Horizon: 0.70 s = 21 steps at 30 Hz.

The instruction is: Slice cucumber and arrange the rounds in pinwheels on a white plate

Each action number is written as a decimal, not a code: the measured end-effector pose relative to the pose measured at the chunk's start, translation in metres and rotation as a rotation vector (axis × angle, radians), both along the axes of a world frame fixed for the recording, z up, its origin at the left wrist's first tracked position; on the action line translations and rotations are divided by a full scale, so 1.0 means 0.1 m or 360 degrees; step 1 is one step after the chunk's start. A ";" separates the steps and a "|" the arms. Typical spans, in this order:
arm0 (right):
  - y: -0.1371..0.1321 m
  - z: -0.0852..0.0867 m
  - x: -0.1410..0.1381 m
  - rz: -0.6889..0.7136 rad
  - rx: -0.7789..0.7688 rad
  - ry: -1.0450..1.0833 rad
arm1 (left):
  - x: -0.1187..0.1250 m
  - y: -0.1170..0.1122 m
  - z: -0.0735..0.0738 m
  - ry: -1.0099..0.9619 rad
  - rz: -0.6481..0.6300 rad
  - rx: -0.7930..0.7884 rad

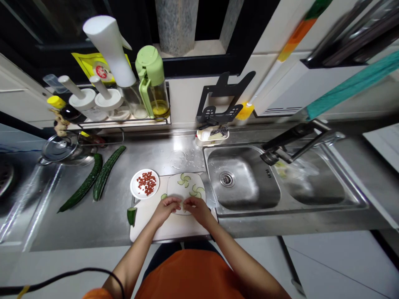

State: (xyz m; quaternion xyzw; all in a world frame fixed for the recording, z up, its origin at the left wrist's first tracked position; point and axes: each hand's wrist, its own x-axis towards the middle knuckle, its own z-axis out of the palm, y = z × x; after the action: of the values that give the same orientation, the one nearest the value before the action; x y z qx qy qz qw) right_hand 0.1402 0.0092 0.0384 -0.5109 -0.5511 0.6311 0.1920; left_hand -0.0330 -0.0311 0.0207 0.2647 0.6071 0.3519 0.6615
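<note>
Over the near edge of a white plate (174,189), my left hand (170,205) and my right hand (198,209) meet with pinched fingers. Between their fingertips is a small pale piece, apparently a thin cucumber slice, mostly hidden. Thin cucumber slices lie on the plate in two pinwheel shapes, one farther back (184,180) and one at the right (197,191). The plate rests on a pale cutting board (146,226). A cut cucumber chunk (131,216) is at the board's left edge, and another green piece (163,196) sits beside my left hand. A knife blade (209,192) lies right of the plate.
A round dish (134,189) of small red pieces stands behind the board's left part. Two whole cucumbers (104,176) lie farther left, near a lidded pot (59,148). On the right are a double sink (246,174) and a faucet (289,145). A condiment rack (124,122) is behind.
</note>
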 end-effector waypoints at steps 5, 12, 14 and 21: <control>-0.07 0.00 0.03 -0.0126 0.0037 -0.0125 | 0.07 0.07 -0.10 -0.0001 0.0116 0.0002; -0.13 -0.06 0.09 -0.0035 0.0300 -0.0261 | 0.17 0.19 -0.14 0.0023 0.0177 0.0093; -0.14 -0.08 0.10 -0.0024 0.0325 -0.0339 | 0.20 0.22 -0.14 0.0067 0.0143 0.0123; -0.16 -0.16 0.15 0.0135 0.0512 -0.0705 | 0.19 0.29 -0.16 0.0752 -0.0302 0.0445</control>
State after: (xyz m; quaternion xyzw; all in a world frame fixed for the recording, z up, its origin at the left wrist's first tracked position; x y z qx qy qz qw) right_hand 0.1556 -0.0073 0.0225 -0.5759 -0.6937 0.4160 0.1187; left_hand -0.0142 -0.0024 0.0046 0.4835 0.6625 0.2972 0.4889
